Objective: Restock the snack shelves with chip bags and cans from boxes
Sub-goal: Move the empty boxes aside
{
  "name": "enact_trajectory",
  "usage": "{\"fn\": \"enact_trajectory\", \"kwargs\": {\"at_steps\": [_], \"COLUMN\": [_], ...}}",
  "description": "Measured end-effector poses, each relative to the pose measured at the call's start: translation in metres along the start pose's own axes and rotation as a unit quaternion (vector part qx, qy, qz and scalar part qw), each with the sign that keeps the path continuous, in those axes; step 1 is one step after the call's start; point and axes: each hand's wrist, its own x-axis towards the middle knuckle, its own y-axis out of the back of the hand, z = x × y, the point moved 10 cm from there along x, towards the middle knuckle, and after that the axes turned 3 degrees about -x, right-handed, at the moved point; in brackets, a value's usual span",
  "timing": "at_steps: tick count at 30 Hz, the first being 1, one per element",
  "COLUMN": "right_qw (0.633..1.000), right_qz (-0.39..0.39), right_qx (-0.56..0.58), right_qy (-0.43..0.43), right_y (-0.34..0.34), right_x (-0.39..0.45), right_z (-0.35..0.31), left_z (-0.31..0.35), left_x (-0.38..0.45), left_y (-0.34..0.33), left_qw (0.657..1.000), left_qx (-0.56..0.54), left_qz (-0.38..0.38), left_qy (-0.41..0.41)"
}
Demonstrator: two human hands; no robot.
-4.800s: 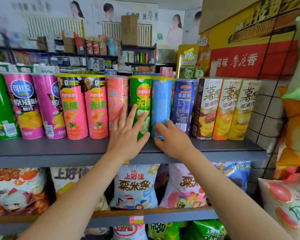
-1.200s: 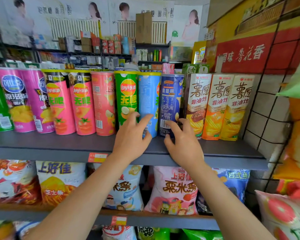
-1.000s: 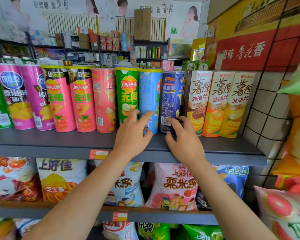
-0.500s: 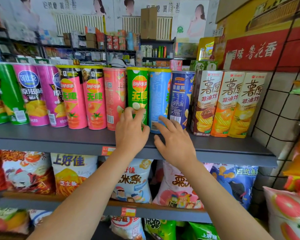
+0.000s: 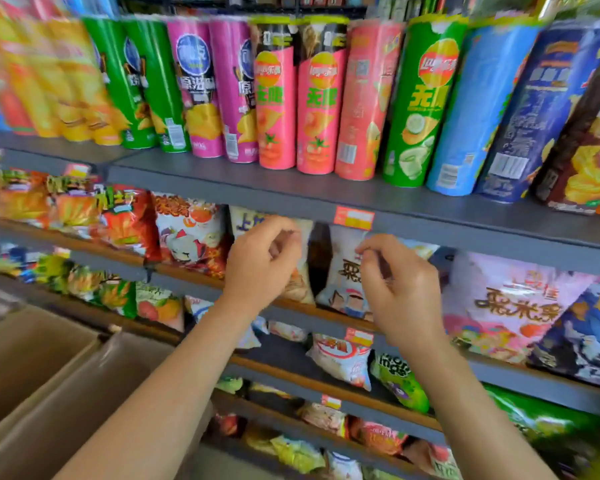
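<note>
Both hands, left hand (image 5: 262, 263) and right hand (image 5: 400, 285), fingers loosely curled, holding nothing; cans (image 5: 321, 98) above could topple if knocked.

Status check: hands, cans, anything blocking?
Left hand and right hand empty, fingers loosely curled, in front of the bag shelf. Chip cans upright in a row on grey shelf. Cardboard boxes lower left. Nothing blocking.

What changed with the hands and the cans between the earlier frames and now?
Both hands came down off the can shelf: the left hand and right hand now hang loosely curled, holding nothing, before the chip bags below. The green can and blue can stay upright in their row.
</note>
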Motion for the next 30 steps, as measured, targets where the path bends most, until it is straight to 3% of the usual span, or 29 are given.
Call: {"fn": "enact_trajectory", "kwargs": {"at_steps": [2,4,6,9,12,15,18,21,26,30], "right_qw": [0.994,0.973,0.937,0.881,0.793,0.704,0.651,0.629,0.628,0.583], "right_qz": [-0.092,-0.206,-0.314,-0.413,-0.483,-0.522,-0.523,-0.524,-0.514,-0.498], "right_qx": [0.027,0.053,0.077,0.115,0.172,0.186,0.185,0.176,0.131,0.105], "right_qy": [-0.044,-0.089,-0.132,-0.199,-0.329,-0.444,-0.518,-0.546,-0.570,-0.633], "right_y": [-0.072,-0.157,-0.243,-0.352,-0.443,-0.511,-0.557,-0.602,-0.682,-0.721], "right_x": [-0.030,-0.073,-0.127,-0.207,-0.285,-0.343,-0.378,-0.399,-0.417,-0.447], "right_z": [-0.016,-0.038,-0.071,-0.130,-0.178,-0.219,-0.246,-0.257,-0.234,-0.198], "left_z": [-0.067,-0.142,-0.208,-0.296,-0.368,-0.415,-0.455,-0.491,-0.546,-0.581], "left_x": [-0.022,-0.062,-0.119,-0.199,-0.272,-0.331,-0.371,-0.385,-0.368,-0.370], "left_y": [0.018,0.046,0.097,0.206,0.314,0.399,0.449,0.462,0.458,0.437], "left_qw": [0.991,0.955,0.914,0.896,0.875,0.841,0.822,0.808,0.826,0.808], "left_qx": [0.034,0.088,0.100,0.077,0.050,0.042,0.037,0.043,0.091,0.107], "left_qz": [-0.102,-0.220,-0.287,-0.242,-0.158,-0.082,-0.012,-0.022,-0.019,-0.090], "left_qy": [0.083,0.178,0.269,0.363,0.455,0.533,0.568,0.587,0.555,0.573]}}
